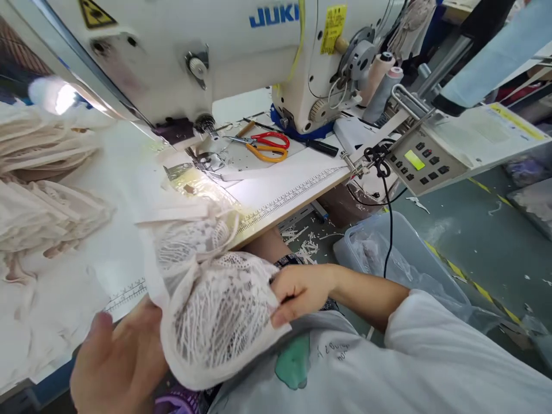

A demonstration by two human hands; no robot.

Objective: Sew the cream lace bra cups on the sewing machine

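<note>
A white lace garment piece (211, 305) hangs off the near edge of the sewing table (284, 190), bunched over my lap. My right hand (302, 290) pinches its right edge, fingers closed on the lace. My left hand (116, 362) sits under the piece's left side at the table's front edge, thumb up; its fingers are hidden behind the fabric. The lace runs up toward the presser foot (207, 164) of the white Juki sewing machine (207, 52).
Orange-and-red scissors (265, 146) lie on the table behind the needle area. Stacks of cream fabric pieces (43, 190) fill the left side. A control panel (420, 164) and thread cones (382, 80) stand at right. A clear plastic bin (388, 253) sits on the floor.
</note>
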